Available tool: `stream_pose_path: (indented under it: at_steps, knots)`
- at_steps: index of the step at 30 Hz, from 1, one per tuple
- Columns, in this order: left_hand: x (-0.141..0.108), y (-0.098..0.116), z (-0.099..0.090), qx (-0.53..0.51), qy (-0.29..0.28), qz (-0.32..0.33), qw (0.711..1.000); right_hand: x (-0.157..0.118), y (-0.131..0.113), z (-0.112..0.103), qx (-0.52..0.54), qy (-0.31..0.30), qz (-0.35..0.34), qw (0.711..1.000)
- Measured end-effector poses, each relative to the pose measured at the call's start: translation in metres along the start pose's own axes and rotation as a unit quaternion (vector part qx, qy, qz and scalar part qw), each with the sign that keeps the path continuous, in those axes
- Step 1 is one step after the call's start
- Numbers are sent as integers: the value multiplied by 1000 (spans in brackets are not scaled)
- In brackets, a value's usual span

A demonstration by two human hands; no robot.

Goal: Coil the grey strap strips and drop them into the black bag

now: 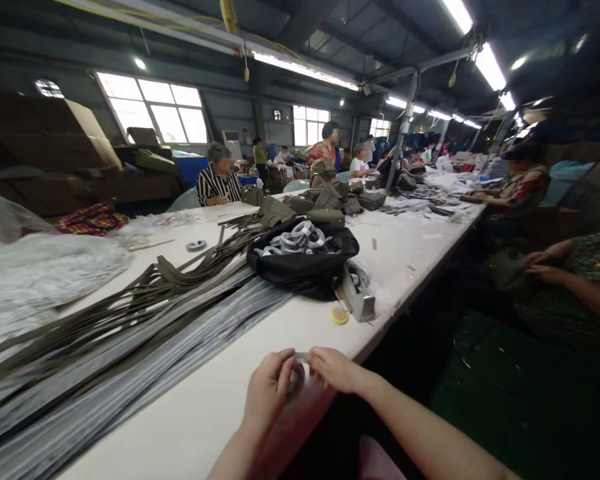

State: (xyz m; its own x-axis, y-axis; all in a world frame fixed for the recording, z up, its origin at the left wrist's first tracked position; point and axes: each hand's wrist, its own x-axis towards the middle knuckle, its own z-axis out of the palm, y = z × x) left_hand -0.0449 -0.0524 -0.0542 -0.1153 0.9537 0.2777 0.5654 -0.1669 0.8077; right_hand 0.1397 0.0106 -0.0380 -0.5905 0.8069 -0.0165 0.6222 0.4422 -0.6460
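Near the table's front edge, my left hand [270, 387] is closed around a small grey coil [296, 379], partly hidden by the fingers. The fingertips of my right hand [333, 369] pinch the coil's upper right side. Beyond my hands lies a yellow tape roll [339, 315], beside a metal tape dispenser [359, 293]. Behind them a black bag [300, 268] holds several grey coils [300, 238]. Long olive and grey straps [145, 320] stretch from the bag toward the lower left.
The white table [195, 427] runs away to the upper right, bearing olive pieces [325, 200] and a single coil [196, 246]. Clear plastic [40, 273] lies at left. Several people sit along the table; one person's hands [545, 267] hold an olive piece at right.
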Motion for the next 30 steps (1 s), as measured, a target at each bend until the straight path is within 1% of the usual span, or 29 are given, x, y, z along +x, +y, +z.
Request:
stream_pose_path:
  at_steps: [2,5,7,9,11,14,17,19,24,30]
  knots:
    - [1,-20,-8,71,56,42,995,16,7,-20,-72,34,34,996]
    - [3,-47,-16,97,115,44,988,46,25,-51,-157,89,98,979]
    - [4,-57,-18,89,135,37,986,65,39,-66,-221,104,145,959]
    - [6,-60,-17,86,141,34,986,82,49,-73,-279,103,186,936]
    - [7,-59,-15,86,142,36,985,94,56,-74,-331,92,217,914]
    - [7,-54,-15,82,135,42,987,109,63,-68,-390,64,241,887]
    - [6,-49,-16,78,125,40,988,120,66,-62,-428,39,250,868]
    - [5,-47,-17,77,122,37,989,125,67,-59,-448,36,251,857]
    - [5,-48,-17,70,118,45,989,129,63,-57,-483,56,244,839]
    - [5,-54,-15,72,118,58,989,129,56,-65,-497,79,242,830]
